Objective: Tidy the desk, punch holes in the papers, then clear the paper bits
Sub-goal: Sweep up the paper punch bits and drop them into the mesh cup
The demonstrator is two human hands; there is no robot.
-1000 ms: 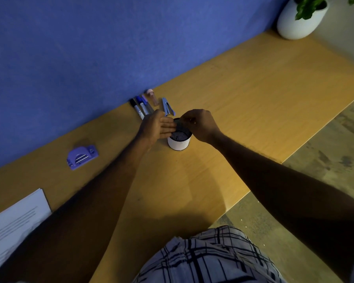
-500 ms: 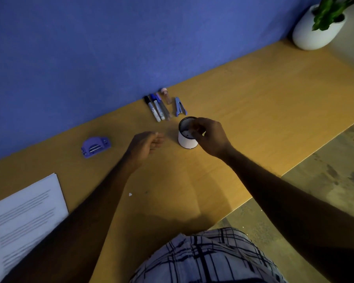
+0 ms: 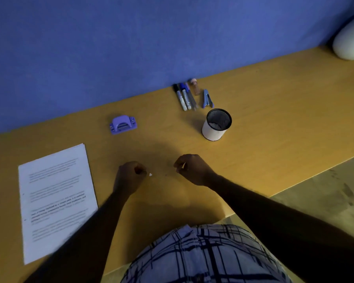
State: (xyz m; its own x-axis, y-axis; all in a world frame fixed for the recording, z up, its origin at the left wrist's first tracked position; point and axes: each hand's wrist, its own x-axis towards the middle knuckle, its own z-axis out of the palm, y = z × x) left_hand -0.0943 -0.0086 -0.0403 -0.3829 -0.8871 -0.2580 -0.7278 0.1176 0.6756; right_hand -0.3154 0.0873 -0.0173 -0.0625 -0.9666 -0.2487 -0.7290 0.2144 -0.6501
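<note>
White paper bit lies on desk betw. L hand, curled, apparently empty, and R hand, pinching a white scrap. Papers stacked, hole punch idle; pens not yet in cup. Bit cleanup looks nearly done.

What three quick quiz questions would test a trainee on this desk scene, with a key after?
1. True or false: the markers stand inside the mesh cup.
2. Which object lies between the paper stack and the cup: A) hole punch, B) stapler, C) plant pot?
3. Fill in: the small white paper bit lies just beside the ____ hand.

Key: 1 false; 2 A; 3 left.
</note>
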